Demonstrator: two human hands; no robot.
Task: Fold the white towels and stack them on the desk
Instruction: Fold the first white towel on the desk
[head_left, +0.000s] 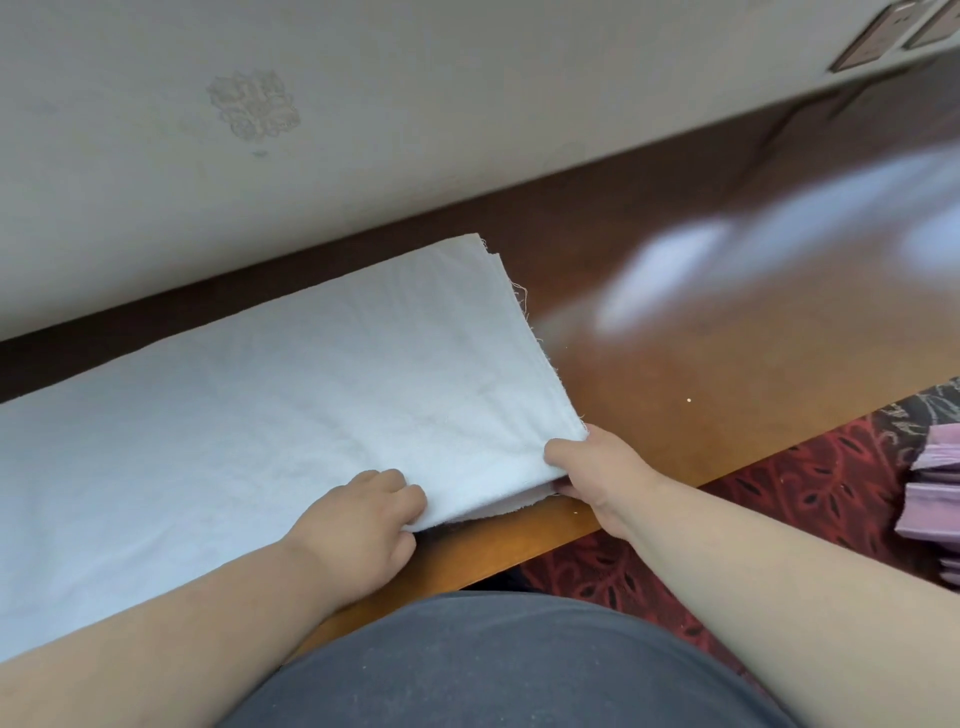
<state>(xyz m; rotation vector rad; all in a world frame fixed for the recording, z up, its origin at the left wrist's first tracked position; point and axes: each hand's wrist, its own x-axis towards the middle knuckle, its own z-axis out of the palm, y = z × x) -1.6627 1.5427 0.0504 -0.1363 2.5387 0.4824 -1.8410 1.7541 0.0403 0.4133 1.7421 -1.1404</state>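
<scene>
A long white towel (270, 395) lies spread along the brown wooden desk (701, 332), running off the left edge of the view. It is folded in several layers, with frayed edges at its right end. My right hand (597, 467) pinches the near right corner, thumb on top and fingers under the layers. My left hand (358, 519) grips the near edge just to the left of that corner, fingers curled over the cloth. That corner is lifted slightly off the desk's front edge.
A pale wall (363, 104) runs close behind the desk. A stack of folded purple cloths (935, 493) sits low at the right over a red patterned carpet (779, 499). Bright reflections shine on the desk's right half.
</scene>
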